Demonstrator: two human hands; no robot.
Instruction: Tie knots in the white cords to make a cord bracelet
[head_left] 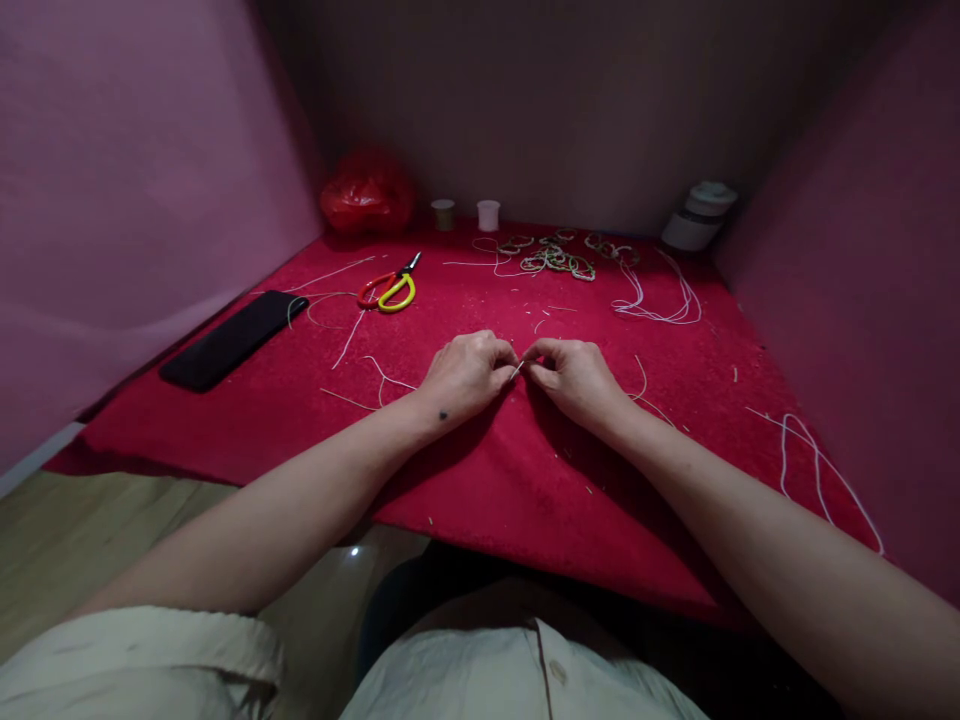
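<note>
Head view. Both hands meet over the middle of the red cloth (480, 480), fingertips nearly touching. Pale strand (517, 369) sits between them at the tips: to the right of the left hand (471, 374), to the left of the right hand (577, 382). Its visible long axis slants, near-left end to far-right end. Left thumb and forefinger are together, clamped on the strand as far as I can make out. Right thumb and forefinger bend in close to its far end; whether they pinch it, I cannot tell. Left hand judged the nearer, strand lying against its tips. Loose cord (383, 377) lies left of the left hand, thin cord (644, 378) beside the right wrist; any link to the strand is hidden. Scissors (406, 271) rest far-left, well apart from both hands.
</note>
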